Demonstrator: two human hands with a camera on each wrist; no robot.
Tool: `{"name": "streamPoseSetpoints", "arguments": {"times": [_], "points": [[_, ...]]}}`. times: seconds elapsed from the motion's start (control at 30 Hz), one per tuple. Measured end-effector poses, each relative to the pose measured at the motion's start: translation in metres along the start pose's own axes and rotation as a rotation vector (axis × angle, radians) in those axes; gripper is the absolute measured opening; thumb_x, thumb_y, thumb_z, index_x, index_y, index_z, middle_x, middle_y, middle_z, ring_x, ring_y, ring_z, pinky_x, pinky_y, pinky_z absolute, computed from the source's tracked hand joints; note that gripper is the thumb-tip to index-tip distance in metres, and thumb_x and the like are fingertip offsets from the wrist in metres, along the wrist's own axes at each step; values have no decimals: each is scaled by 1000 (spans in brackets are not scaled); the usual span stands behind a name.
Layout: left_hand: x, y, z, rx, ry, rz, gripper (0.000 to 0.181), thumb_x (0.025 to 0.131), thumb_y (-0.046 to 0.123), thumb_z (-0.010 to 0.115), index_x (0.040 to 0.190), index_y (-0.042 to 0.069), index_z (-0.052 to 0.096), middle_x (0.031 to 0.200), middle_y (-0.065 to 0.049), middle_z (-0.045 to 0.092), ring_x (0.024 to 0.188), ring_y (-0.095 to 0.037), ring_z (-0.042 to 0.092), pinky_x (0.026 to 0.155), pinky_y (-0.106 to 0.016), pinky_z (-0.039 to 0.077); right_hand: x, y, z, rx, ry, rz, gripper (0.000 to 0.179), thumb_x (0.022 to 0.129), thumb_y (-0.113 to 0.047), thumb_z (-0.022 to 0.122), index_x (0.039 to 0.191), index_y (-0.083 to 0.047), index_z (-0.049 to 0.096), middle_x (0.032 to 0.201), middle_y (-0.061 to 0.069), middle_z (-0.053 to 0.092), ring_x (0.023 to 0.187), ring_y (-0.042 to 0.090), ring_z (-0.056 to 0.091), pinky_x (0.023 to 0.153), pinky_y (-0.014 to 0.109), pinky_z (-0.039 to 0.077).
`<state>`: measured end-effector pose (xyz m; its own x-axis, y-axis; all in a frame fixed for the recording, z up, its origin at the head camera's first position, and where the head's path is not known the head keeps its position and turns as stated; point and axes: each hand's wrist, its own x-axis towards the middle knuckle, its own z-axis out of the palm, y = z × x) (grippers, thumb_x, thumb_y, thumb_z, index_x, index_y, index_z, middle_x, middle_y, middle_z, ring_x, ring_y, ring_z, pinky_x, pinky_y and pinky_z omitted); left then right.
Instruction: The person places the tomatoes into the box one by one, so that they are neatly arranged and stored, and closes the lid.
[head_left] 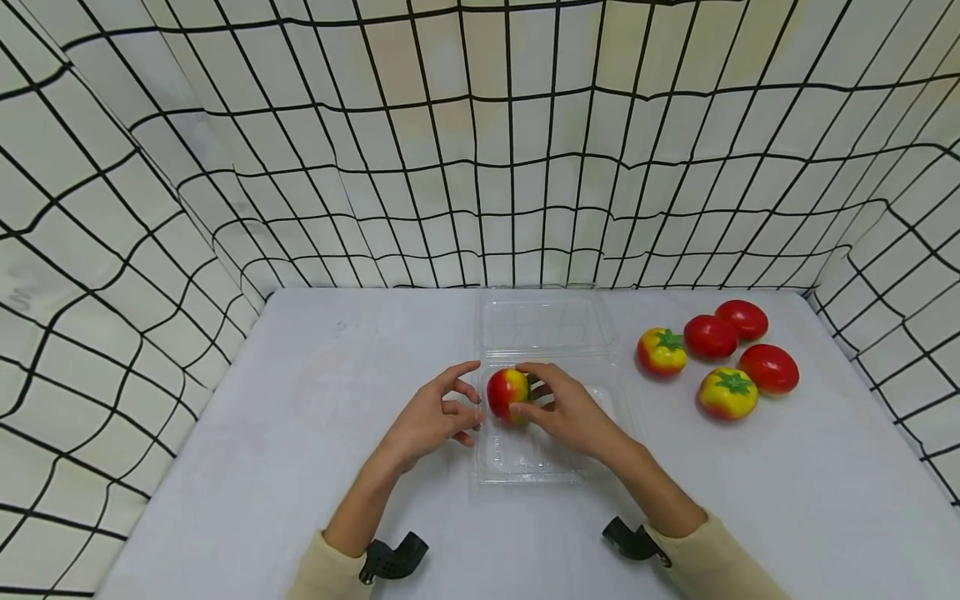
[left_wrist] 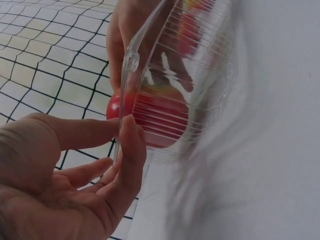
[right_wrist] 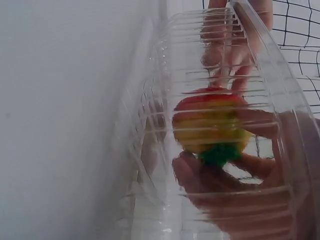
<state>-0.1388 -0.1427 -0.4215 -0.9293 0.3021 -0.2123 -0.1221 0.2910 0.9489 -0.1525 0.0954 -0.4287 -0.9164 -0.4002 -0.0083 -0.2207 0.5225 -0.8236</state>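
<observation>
A red-and-yellow tomato (head_left: 506, 393) with a green leafy top is inside the clear plastic container (head_left: 525, 478), towards its left wall. My right hand (head_left: 570, 412) holds it between thumb and fingers from the right, and the right wrist view shows that grip through the ribbed plastic. At the left wall, my left hand (left_wrist: 85, 170) pinches the container's thin rim between thumb and index finger, the other fingers bent outside it. The container's clear lid (head_left: 546, 325) lies folded back, flat on the table, away from me.
To the right of the container, several tomatoes lie on the white table (head_left: 330, 358): red ones such as this tomato (head_left: 769, 369), and yellow-and-red ones with green tops, such as this tomato (head_left: 727, 393). Black netting (head_left: 510, 167) over pale walls surrounds the back and sides.
</observation>
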Motion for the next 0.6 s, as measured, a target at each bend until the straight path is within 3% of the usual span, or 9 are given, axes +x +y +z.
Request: {"name": "streamPoseSetpoints", "arguments": {"times": [0.27, 0.6], "points": [[-2, 1, -1, -5, -37, 17, 72, 95, 1, 64, 160, 13, 37, 122, -19, 55, 81, -23, 70, 71, -32, 65, 2, -4, 5, -7, 8, 56, 58, 94, -19, 78, 145, -11, 51, 142, 12, 62, 117, 29, 67, 97, 42, 62], [-2, 1, -1, -10, -35, 14, 73, 94, 0, 64, 160, 14, 38, 121, -18, 55, 82, -25, 71, 71, -32, 65, 4, -7, 9, -40, 57, 97, 55, 92, -22, 80, 140, -13, 56, 139, 10, 65, 106, 24, 70, 93, 39, 63]]}}
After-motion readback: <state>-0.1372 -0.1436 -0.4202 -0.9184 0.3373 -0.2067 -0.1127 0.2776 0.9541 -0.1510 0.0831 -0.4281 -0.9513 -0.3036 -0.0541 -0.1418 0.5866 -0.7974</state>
